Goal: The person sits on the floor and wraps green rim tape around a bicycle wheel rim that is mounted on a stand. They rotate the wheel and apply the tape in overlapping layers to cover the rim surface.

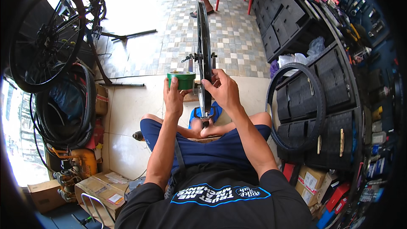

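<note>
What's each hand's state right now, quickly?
Left hand: closed around a green round object.
Right hand: thumb and fingers at the upright wheel; whether they grip it cannot be told.

Head camera: rode on my head, facing down and forward!
My black shirt [212, 215]: loomed closest, below.
Central wheel [204, 46]: stood farther off.
Tiled floor [171, 38]: stretched farthest, up top.

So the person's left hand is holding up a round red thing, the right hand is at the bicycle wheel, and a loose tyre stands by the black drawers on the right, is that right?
Not quite: the round thing in the left hand is green, not red, as the head view shows. The rest stands.
</note>
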Demonstrator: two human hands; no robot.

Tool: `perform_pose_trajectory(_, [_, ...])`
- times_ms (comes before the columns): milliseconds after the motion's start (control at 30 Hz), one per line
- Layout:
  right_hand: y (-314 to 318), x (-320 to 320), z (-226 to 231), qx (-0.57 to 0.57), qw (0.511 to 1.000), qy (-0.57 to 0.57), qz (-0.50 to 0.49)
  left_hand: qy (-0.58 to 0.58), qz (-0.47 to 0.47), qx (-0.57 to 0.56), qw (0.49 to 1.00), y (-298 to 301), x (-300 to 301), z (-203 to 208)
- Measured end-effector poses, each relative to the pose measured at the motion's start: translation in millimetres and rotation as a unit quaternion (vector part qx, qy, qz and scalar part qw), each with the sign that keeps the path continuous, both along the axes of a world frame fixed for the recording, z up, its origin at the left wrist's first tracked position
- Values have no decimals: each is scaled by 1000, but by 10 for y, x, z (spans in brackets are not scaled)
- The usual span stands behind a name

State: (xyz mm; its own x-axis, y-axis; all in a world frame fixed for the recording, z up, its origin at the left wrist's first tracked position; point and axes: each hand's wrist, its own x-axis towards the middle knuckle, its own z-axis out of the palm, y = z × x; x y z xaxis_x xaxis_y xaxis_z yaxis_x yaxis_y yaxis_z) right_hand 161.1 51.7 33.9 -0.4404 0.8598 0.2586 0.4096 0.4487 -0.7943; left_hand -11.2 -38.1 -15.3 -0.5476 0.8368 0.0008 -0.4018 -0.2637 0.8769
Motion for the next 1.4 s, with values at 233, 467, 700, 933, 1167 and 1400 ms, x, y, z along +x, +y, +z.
perform_pose_trajectory(233, [43,-21,25,-3,1000,3,0,-2,5,-4,1000,-3,-8,10])
perform_pose_trajectory(467, [19,-36,-4,-17,1000,11,2,-13,18,-12,1000,-32,-13,-20])
perform_pose_trajectory(700, [-37,40,17,-27,1000,5,6,-41,37,-31,998,-213,-116,-232])
perform_pose_trajectory(933, [-113,36,-44,-17,1000,20,11,-65,52,-39,996,-399,-201,-452])
perform_pose_trajectory(1167, [13,-81,67,-9,999,52,-3,-69,61,-37,995,-415,-266,-533])
perform_pose_trajectory(1400, [143,-156,171,-5,998,64,2,-79,62,-25,995,-424,-296,-589])
